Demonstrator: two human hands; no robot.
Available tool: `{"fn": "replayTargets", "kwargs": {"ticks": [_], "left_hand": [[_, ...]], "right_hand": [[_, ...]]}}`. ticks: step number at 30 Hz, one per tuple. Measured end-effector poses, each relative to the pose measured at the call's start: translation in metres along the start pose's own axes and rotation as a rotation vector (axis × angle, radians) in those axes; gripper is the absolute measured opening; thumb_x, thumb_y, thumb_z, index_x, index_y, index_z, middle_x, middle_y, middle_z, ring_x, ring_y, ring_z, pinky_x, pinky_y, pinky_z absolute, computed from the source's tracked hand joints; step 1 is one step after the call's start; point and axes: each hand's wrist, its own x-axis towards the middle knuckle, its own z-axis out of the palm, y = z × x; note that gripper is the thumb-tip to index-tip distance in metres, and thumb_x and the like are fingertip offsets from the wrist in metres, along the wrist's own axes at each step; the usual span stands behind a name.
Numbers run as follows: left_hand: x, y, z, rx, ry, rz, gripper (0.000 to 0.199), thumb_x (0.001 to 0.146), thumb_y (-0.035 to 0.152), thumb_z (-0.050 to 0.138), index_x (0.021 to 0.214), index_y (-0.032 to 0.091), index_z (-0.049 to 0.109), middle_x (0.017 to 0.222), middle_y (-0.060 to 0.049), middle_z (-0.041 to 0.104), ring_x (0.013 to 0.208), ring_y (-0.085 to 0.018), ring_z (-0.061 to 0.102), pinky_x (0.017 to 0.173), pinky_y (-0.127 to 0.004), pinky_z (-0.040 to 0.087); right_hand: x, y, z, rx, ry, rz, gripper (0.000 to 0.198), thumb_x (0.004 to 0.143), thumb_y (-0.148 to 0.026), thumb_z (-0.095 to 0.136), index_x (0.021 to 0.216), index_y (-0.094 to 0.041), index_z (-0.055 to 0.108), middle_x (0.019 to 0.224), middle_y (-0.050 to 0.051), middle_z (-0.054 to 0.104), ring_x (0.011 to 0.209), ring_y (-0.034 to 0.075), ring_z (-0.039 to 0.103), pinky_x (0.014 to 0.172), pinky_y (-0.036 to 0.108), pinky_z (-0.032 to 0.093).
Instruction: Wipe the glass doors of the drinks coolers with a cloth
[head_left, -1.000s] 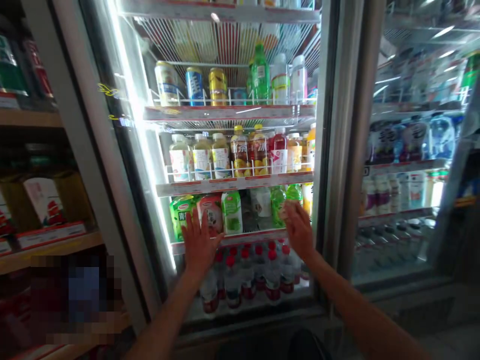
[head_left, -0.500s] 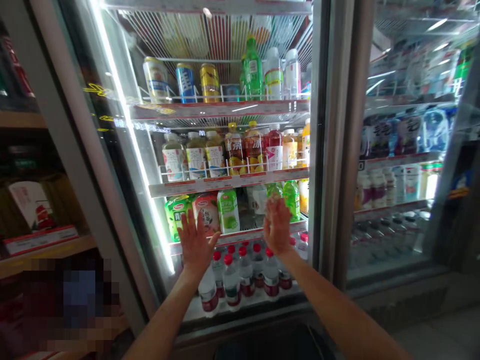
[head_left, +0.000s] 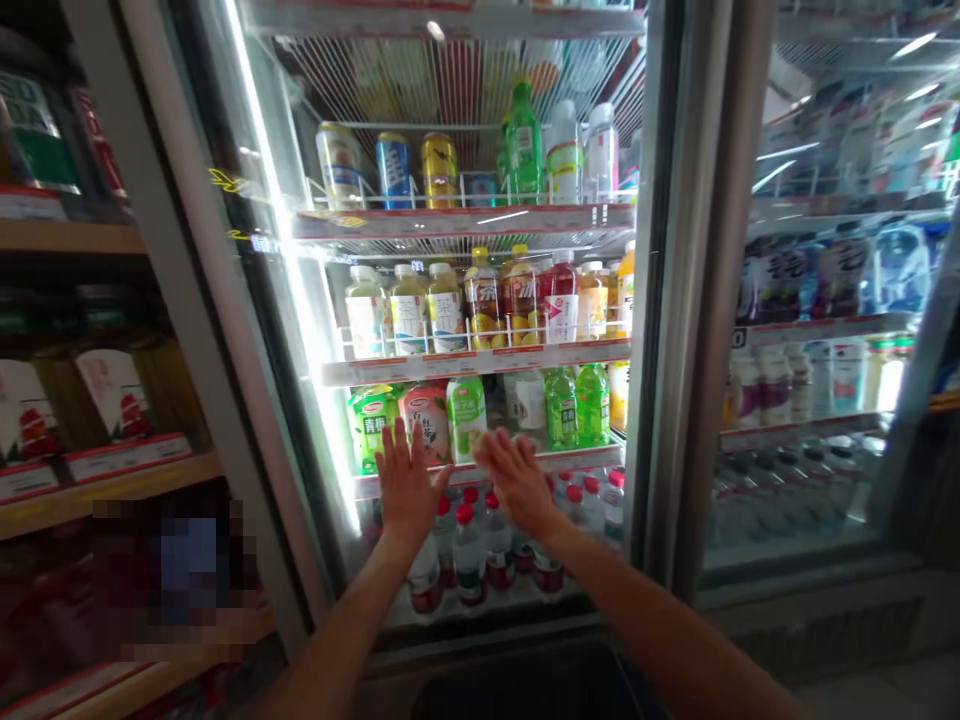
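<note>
L hand: was open, fingers spread, in front of red pack; contact couldn't be told.
R hand: was apart from L, just to its right, fingers pointing up-left nr white-green pack; couldn't tell if it gripped anything.
Low shelf: held both packs, w/ green pack at left end & green btls to the right.
Below: stood red-cap btls.
Above: stood white-cap btls, w/ cans 1 shelf higher.

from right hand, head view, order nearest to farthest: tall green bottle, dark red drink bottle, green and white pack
From the right hand:
1. Green and white pack, just up and left
2. Dark red drink bottle, one shelf higher, rightward
3. Tall green bottle, another shelf up
</note>
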Motion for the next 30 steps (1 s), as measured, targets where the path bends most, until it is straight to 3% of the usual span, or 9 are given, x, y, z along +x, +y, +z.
{"fn": "replayTargets", "kwargs": {"ticks": [3,7,9,11,14,16,22,28,30], "left_hand": [[-0.003,-0.004,0.0,0.006,0.007,0.044,0.073,0.085,0.049,0.044,0.142,0.013,0.018,0.148,-0.019,0.017,0.139,-0.031,0.006,0.108,-0.054,0.021],[-0.007,-0.006,0.003,0.014,0.012,0.045,0.07,0.086,0.046,0.045,0.141,0.012,0.021,0.148,-0.019,0.019,0.139,-0.031,0.005,0.109,-0.054,0.02],[-0.008,-0.005,0.004,0.021,0.007,0.04,0.07,0.086,0.046,0.045,0.141,0.012,0.02,0.148,-0.02,0.018,0.139,-0.031,0.004,0.108,-0.054,0.02],[-0.01,-0.005,0.003,0.023,0.002,0.041,0.07,0.085,0.046,0.046,0.141,0.012,0.02,0.148,-0.019,0.018,0.139,-0.03,0.004,0.108,-0.054,0.021],[-0.013,-0.006,0.001,0.047,-0.003,0.058,0.069,0.085,0.044,0.047,0.141,0.014,0.022,0.148,-0.018,0.019,0.139,-0.03,0.007,0.108,-0.052,0.024],[-0.015,-0.008,0.001,0.074,-0.015,0.075,0.067,0.086,0.042,0.047,0.141,0.015,0.022,0.148,-0.017,0.019,0.139,-0.029,0.008,0.107,-0.051,0.025],[-0.02,-0.007,0.004,0.075,-0.026,0.057,0.067,0.086,0.044,0.045,0.141,0.014,0.022,0.148,-0.017,0.018,0.139,-0.029,0.003,0.108,-0.053,0.023],[-0.021,-0.006,0.002,0.086,-0.037,0.06,0.065,0.084,0.041,0.049,0.139,0.014,0.028,0.148,-0.017,0.02,0.139,-0.029,0.005,0.108,-0.051,0.024],[-0.022,-0.007,0.002,0.082,-0.048,0.063,0.064,0.084,0.039,0.05,0.139,0.014,0.028,0.148,-0.016,0.021,0.139,-0.028,0.006,0.109,-0.051,0.023]], "right_hand": [[0.011,0.015,-0.007,0.04,-0.041,-0.127,0.053,0.084,-0.01,0.039,0.133,-0.029,0.041,0.141,0.0,0.039,0.132,0.016,0.034,0.108,0.038,0.033],[0.043,0.078,-0.017,-0.105,0.283,0.291,0.053,0.086,-0.01,0.036,0.139,-0.017,0.032,0.151,0.012,0.013,0.139,0.027,0.014,0.107,0.057,0.024],[0.04,0.075,-0.014,-0.115,0.296,0.367,0.055,0.086,-0.009,0.033,0.14,-0.015,0.03,0.15,0.014,0.012,0.139,0.028,0.013,0.107,0.058,0.023],[0.019,0.047,-0.009,-0.054,0.148,0.225,0.056,0.085,-0.005,0.033,0.14,-0.018,0.031,0.148,0.012,0.022,0.138,0.025,0.017,0.11,0.054,0.023],[-0.012,0.006,-0.004,0.079,-0.133,-0.212,0.053,0.083,-0.006,0.039,0.134,-0.024,0.041,0.141,0.003,0.04,0.137,0.02,0.024,0.111,0.047,0.028],[-0.006,0.005,-0.003,0.096,-0.183,-0.28,0.052,0.084,-0.007,0.039,0.133,-0.026,0.042,0.139,0.0,0.042,0.136,0.019,0.025,0.111,0.045,0.03],[0.07,0.042,-0.001,0.032,0.073,0.231,0.056,0.087,-0.01,0.037,0.14,-0.024,0.03,0.146,0.005,0.03,0.139,0.023,0.014,0.113,0.051,0.02],[-0.007,0.005,-0.008,0.163,-0.252,-0.38,0.049,0.084,-0.009,0.044,0.131,-0.024,0.044,0.138,0.001,0.044,0.135,0.017,0.028,0.111,0.044,0.028],[-0.007,0.018,-0.013,0.126,-0.241,-0.392,0.046,0.085,-0.009,0.044,0.128,-0.025,0.048,0.136,0.0,0.046,0.135,0.017,0.028,0.11,0.044,0.03]]}}
